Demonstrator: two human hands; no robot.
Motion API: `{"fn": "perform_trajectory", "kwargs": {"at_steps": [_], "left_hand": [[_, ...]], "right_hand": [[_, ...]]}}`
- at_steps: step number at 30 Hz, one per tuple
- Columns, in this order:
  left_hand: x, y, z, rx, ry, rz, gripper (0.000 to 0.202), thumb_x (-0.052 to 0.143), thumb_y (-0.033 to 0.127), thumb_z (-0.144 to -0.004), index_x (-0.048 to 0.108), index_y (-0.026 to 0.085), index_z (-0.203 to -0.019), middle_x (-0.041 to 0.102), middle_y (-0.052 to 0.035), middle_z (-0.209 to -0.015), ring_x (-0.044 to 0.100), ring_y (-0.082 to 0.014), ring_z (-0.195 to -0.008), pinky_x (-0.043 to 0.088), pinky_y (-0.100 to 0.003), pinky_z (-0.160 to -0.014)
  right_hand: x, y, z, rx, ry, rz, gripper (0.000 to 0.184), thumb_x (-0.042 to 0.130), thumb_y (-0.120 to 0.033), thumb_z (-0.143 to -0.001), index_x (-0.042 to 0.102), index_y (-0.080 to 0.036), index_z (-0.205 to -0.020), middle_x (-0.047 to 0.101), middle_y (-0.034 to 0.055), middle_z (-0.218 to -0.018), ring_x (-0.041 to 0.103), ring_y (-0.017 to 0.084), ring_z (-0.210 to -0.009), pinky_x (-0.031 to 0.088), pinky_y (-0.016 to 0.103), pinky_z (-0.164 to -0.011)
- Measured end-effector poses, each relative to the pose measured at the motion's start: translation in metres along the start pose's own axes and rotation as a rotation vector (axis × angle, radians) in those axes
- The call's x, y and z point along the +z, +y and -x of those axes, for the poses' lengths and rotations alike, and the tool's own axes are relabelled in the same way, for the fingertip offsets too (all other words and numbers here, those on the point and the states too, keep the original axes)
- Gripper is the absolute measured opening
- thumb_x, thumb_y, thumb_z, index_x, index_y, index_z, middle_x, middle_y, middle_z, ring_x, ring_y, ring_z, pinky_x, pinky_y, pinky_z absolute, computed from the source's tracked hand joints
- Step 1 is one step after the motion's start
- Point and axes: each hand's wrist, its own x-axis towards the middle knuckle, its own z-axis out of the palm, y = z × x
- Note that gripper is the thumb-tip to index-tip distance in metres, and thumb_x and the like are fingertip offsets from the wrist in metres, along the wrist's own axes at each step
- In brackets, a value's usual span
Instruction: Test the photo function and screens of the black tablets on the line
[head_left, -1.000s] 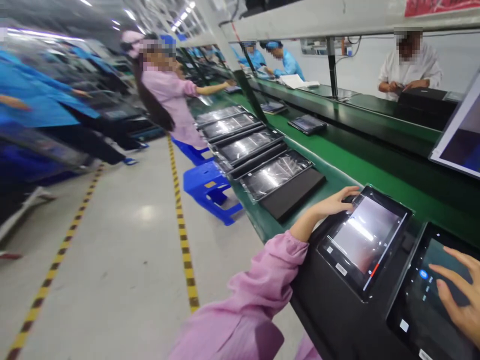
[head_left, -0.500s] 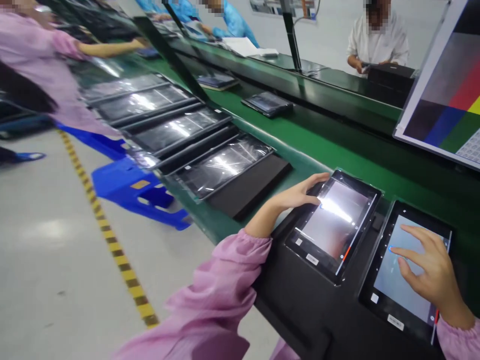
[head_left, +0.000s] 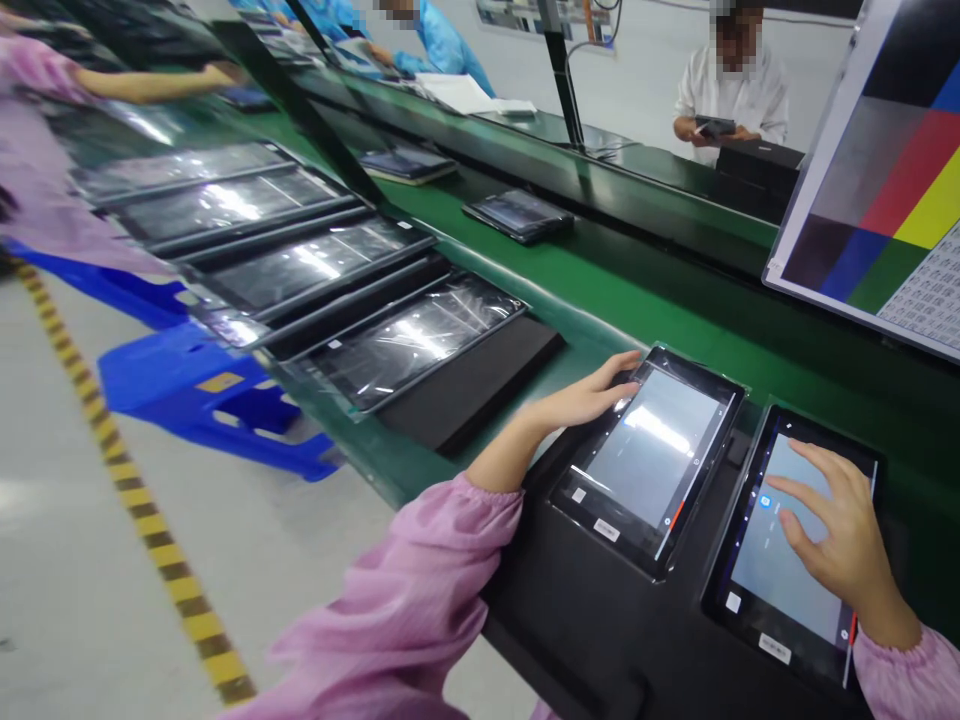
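Note:
Two black tablets lie side by side on a dark stand (head_left: 570, 610), both with lit pale screens. My left hand (head_left: 589, 395) rests at the upper left edge of the left tablet (head_left: 667, 450), its fingers stretched out. Clear film covers this tablet, and a small barcode label sits on its lower edge. Over the right tablet (head_left: 780, 580) hovers my right hand (head_left: 840, 530), with fingers spread and slightly bent. Its index finger is near a small blue icon on the screen; whether the fingertip touches the glass I cannot tell.
Several film-wrapped tablets (head_left: 420, 340) lie in a row on the left. Another tablet (head_left: 521, 212) sits on the green belt (head_left: 600, 285). A colour test chart (head_left: 877, 190) hangs at the right. Blue stools (head_left: 172, 370) stand below; co-workers sit around.
My right index finger has come off the blue icon, which now shows whole. The left tablet's screen has turned from a pinkish blur to even grey. The view has shifted slightly right.

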Motion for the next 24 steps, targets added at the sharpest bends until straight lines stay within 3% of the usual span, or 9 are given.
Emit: {"fn": "perform_trajectory", "kwargs": {"at_steps": [5, 10, 12, 16, 20, 24], "left_hand": [[0.01, -0.002, -0.009, 0.048, 0.108, -0.073, 0.061, 0.064, 0.054, -0.086, 0.06, 0.017, -0.134, 0.055, -0.0119, -0.147, 0.045, -0.0334, -0.138, 0.024, -0.04, -0.121], [0.01, -0.003, -0.015, -0.007, 0.175, 0.174, 0.058, 0.062, 0.052, -0.087, 0.06, 0.017, -0.133, 0.068, -0.0101, -0.125, 0.059, -0.0294, -0.119, 0.043, -0.037, -0.105], [0.01, 0.0, -0.012, 0.02, 0.187, 0.212, 0.062, 0.059, 0.051, -0.088, 0.055, 0.015, -0.138, 0.07, -0.0098, -0.112, 0.064, -0.0266, -0.102, 0.049, -0.036, -0.092], [0.009, 0.011, 0.0, 0.092, 0.183, 0.34, 0.068, 0.065, 0.041, -0.086, 0.044, 0.018, -0.147, 0.068, -0.0041, -0.101, 0.062, -0.0192, -0.082, 0.049, -0.031, -0.076], [0.01, 0.018, 0.013, 0.054, 0.138, 0.427, 0.08, 0.067, 0.031, -0.083, 0.03, 0.024, -0.154, 0.066, -0.0043, -0.114, 0.064, -0.0192, -0.089, 0.05, -0.03, -0.078], [0.009, 0.02, 0.027, 0.034, 0.2, 0.451, 0.077, 0.067, 0.033, -0.083, 0.031, 0.024, -0.151, 0.065, -0.0068, -0.122, 0.065, -0.0241, -0.102, 0.052, -0.035, -0.085]], "right_hand": [[-0.001, 0.017, 0.007, 0.289, 0.178, 0.081, 0.033, 0.043, -0.04, -0.104, 0.066, -0.022, -0.119, 0.056, 0.0121, -0.136, 0.053, 0.035, -0.123, 0.035, 0.055, -0.104], [0.006, 0.07, 0.035, 0.605, 0.333, 0.132, 0.057, 0.039, -0.057, -0.101, 0.059, -0.012, -0.131, 0.052, 0.0234, -0.138, 0.044, 0.046, -0.132, 0.027, 0.07, -0.109], [0.01, 0.09, 0.046, 0.736, 0.3, 0.157, 0.064, 0.036, -0.06, -0.1, 0.057, -0.011, -0.135, 0.05, 0.0264, -0.139, 0.043, 0.051, -0.13, 0.03, 0.075, -0.104], [0.02, 0.114, 0.062, 0.901, 0.189, 0.15, 0.065, 0.035, -0.064, -0.099, 0.06, -0.015, -0.133, 0.051, 0.0236, -0.141, 0.044, 0.053, -0.128, 0.034, 0.076, -0.101], [0.026, 0.127, 0.068, 0.966, 0.092, 0.107, 0.063, 0.029, -0.064, -0.099, 0.07, -0.018, -0.113, 0.056, 0.0189, -0.138, 0.042, 0.047, -0.136, 0.03, 0.065, -0.115], [0.027, 0.133, 0.066, 1.043, 0.047, 0.066, 0.067, 0.027, -0.067, -0.097, 0.071, -0.017, -0.103, 0.061, 0.0208, -0.131, 0.044, 0.049, -0.134, 0.029, 0.065, -0.116]]}}
